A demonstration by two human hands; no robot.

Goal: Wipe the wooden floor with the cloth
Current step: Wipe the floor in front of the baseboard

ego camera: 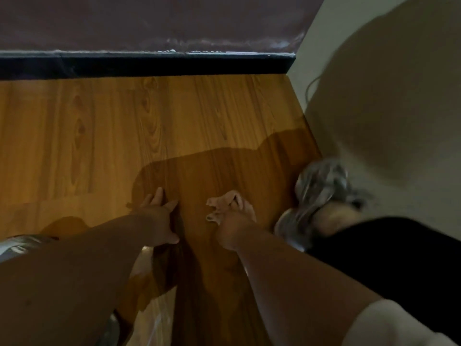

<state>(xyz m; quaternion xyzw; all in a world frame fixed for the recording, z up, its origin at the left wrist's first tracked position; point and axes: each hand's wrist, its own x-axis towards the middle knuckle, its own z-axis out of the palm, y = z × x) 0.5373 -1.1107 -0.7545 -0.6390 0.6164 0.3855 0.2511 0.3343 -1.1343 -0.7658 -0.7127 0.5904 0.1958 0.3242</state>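
The wooden floor (104,136) fills the middle of the head view, orange-brown planks with dark shadow over the near part. My right hand (233,224) presses a small crumpled pinkish cloth (220,204) onto the floor, fingers closed over it. My left hand (159,217) rests flat on the floor just left of it, fingers spread, holding nothing. Both forearms reach in from the bottom edge.
A dark baseboard (149,64) and a brownish wall run along the far edge of the floor. A pale wall (389,101) stands on the right. A grey shoe (316,196) sits at the floor's right edge, with my dark shorts leg below it. Another grey shoe (17,245) shows at left.
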